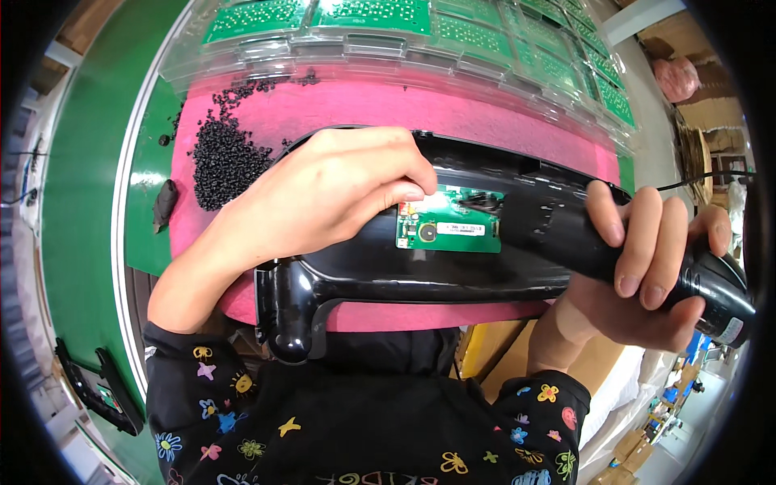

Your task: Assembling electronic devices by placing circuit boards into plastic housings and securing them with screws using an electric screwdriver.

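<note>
A long black plastic housing point(364, 267) lies across the pink mat with a green circuit board point(458, 234) inside it. My left hand point(339, 190) reaches over the housing. Its thumb and forefinger are pinched at the board's upper left corner; whatever they hold is hidden. My right hand point(647, 259) is wrapped round a black electric screwdriver point(558, 230), held tilted over the housing's right part. The screwdriver's front end is over the board's upper right area, and its tip is hard to make out. Small black screws point(229, 162) are heaped left of the housing.
Clear plastic trays point(388, 48) with several green circuit boards stand along the far side. A dark lump point(165, 206) lies left of the pink mat point(517, 105). Another black housing point(101, 388) with a board is at lower left. A dark cable point(703, 176) runs at the right.
</note>
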Demonstrator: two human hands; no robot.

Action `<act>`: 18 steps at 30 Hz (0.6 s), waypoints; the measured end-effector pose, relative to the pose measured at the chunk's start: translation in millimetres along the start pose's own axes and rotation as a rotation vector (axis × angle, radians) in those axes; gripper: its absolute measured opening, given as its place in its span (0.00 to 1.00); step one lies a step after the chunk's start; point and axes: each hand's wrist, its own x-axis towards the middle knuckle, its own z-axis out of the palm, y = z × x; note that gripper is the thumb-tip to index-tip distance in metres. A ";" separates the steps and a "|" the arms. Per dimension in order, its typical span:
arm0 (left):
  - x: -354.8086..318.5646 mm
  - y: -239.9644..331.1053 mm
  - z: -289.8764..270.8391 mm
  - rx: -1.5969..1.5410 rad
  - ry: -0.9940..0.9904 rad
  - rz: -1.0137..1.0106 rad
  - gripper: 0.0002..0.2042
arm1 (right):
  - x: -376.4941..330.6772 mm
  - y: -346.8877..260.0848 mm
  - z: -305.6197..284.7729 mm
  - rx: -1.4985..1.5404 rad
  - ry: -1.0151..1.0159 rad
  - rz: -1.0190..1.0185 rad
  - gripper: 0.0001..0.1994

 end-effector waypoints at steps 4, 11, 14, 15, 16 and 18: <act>-2.7 2.2 -2.6 0.092 -0.071 -0.031 0.06 | 1.3 -21.3 -19.3 -0.261 -0.018 0.092 0.16; -4.4 3.8 1.2 0.176 -0.278 0.057 0.09 | 3.4 -8.0 -22.4 -0.368 0.012 0.183 0.13; -4.7 3.0 3.7 0.150 -0.283 0.024 0.09 | 1.3 -7.0 -22.8 -0.389 0.023 0.188 0.13; -4.0 4.0 4.4 0.145 -0.279 -0.002 0.09 | 0.5 -7.6 -22.7 -0.406 0.043 0.193 0.13; -5.8 5.0 2.9 0.139 -0.270 -0.032 0.09 | 1.3 -6.8 -21.4 -0.405 0.040 0.196 0.13; -10.2 7.0 0.1 0.108 -0.259 -0.085 0.08 | 3.1 -5.1 -19.2 -0.404 0.020 0.204 0.13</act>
